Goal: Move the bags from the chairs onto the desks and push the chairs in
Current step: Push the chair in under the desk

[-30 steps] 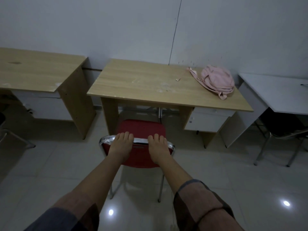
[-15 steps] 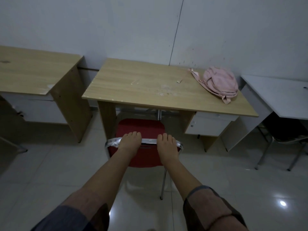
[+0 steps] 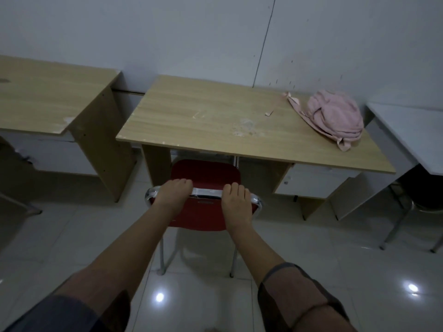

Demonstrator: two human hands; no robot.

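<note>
A red chair [image 3: 205,174] with a chrome frame stands in front of the middle wooden desk [image 3: 206,118]; the front of its seat is under the desk's edge. My left hand [image 3: 173,194] and my right hand [image 3: 236,200] both grip the chrome top rail of its backrest, a hand's width apart. A pink bag [image 3: 335,116] lies slumped on the right end of that desk, near the wall.
A second wooden desk [image 3: 48,101] stands to the left. A white desk [image 3: 407,130] is at the right with a dark chair [image 3: 422,197] tucked under it. A drawer unit [image 3: 311,183] hangs under the middle desk's right side. The tiled floor is glossy.
The red chair has slid forward toward the middle desk with both hands on its backrest. Its seat now reaches under the desk's edge.
</note>
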